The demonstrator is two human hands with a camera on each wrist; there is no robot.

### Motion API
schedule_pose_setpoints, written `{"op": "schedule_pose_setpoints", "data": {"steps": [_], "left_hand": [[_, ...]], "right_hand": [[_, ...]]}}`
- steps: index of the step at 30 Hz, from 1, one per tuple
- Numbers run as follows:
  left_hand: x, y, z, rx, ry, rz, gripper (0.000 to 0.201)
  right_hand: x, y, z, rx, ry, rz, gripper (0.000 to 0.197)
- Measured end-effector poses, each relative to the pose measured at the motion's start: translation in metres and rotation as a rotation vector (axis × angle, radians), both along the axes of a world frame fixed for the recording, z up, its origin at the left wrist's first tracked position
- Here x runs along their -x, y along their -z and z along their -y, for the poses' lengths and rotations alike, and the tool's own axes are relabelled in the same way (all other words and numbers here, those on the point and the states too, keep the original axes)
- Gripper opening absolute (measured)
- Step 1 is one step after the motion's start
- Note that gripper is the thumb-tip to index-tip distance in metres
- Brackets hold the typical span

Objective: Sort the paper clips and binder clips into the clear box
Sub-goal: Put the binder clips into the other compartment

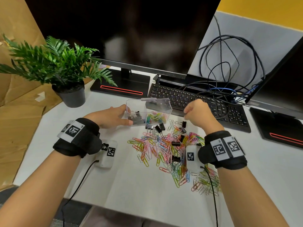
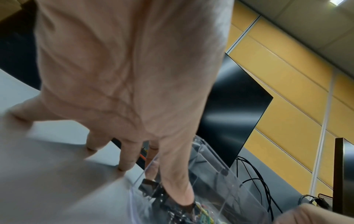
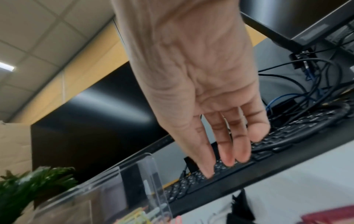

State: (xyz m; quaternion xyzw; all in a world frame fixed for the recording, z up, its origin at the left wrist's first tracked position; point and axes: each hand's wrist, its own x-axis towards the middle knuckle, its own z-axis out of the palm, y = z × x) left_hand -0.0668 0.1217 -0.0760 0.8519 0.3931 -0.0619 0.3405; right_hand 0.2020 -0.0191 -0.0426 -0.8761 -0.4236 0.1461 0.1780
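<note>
The clear box [image 1: 164, 106] stands on the white table in front of the keyboard. Its left compartment holds black binder clips [image 1: 135, 117] and its right one coloured paper clips [image 1: 155, 117]. My left hand [image 1: 127, 115] holds the box's left end between thumb and index finger; in the left wrist view the other fingers [image 2: 126, 162] rest on the table. My right hand [image 1: 186, 112] hovers beside the box's right end, and the right wrist view shows its fingers [image 3: 226, 157] hanging loose and empty. A pile of paper clips [image 1: 164, 149] with loose binder clips [image 1: 159, 127] lies in front of the box.
A black keyboard [image 1: 213, 105] and tangled cables [image 1: 229, 71] lie behind my right hand. A monitor stand [image 1: 121, 86] and a potted plant [image 1: 70, 94] stand at the back left, and a second stand [image 1: 278, 126] at the right. Cardboard [image 1: 19, 112] lies beyond the table's left edge.
</note>
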Motion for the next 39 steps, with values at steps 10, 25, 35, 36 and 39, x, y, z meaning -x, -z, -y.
{"op": "schedule_pose_setpoints", "data": {"steps": [10,25,35,36,39], "left_hand": [[0.0,0.001,0.0,-0.001,-0.009,-0.001,0.053],[0.001,0.004,-0.002,-0.002,-0.005,0.005,0.053],[0.002,0.008,-0.004,-0.013,0.014,0.019,0.047],[0.002,0.008,-0.004,-0.01,0.01,0.022,0.046],[0.002,0.008,-0.004,0.009,-0.003,0.03,0.043]], "right_hand": [[0.001,0.025,-0.008,0.196,-0.019,0.026,0.039],[0.006,0.018,-0.004,0.072,0.015,0.045,0.007],[0.066,-0.04,-0.014,-0.549,-0.172,-0.152,0.019],[0.075,-0.042,-0.017,-0.555,-0.209,-0.195,0.019],[0.098,-0.035,-0.026,-0.488,-0.312,-0.254,0.02]]}}
